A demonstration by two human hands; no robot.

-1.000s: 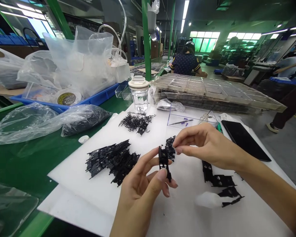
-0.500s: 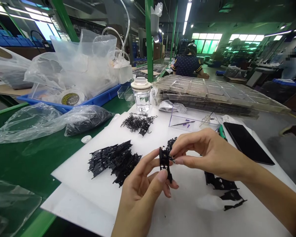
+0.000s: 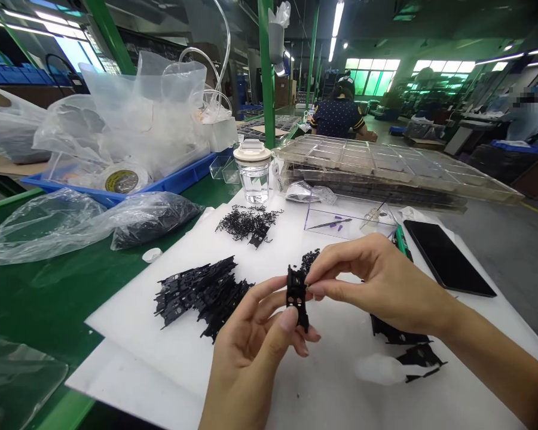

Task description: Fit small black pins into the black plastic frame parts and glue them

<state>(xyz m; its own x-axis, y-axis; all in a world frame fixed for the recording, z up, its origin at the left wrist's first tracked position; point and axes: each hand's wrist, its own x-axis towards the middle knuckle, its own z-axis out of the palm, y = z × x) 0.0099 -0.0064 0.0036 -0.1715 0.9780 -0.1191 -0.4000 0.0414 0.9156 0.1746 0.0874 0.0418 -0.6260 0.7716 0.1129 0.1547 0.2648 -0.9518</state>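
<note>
Upright between the thumb and fingers of my left hand [image 3: 260,346] is a black plastic part [image 3: 297,298] with round holes. My right hand [image 3: 363,278] is pinched at the upper right edge of that part; whatever its fingertips hold is too small to make out. Behind the fingers lies a heap of tiny black pieces [image 3: 311,259], partly hidden. To the left, many similar black parts [image 3: 197,292] lie in a row on the white sheet [image 3: 147,358]. More black parts [image 3: 421,355] rest under and beside my right forearm, near a whitish translucent object [image 3: 381,369].
A pile of thin black pieces [image 3: 246,224] lies farther back, near a lidded jar [image 3: 253,173]. Stacked clear trays [image 3: 385,158] stand behind. A black phone-like slab [image 3: 448,257] is at right. A blue tray [image 3: 179,179] with plastic bags is at left. A person [image 3: 338,113] sits beyond.
The black part in my left hand has turned slightly, showing more of its face. My right fingertips have come up against its edge. The whole view has shifted a little.
</note>
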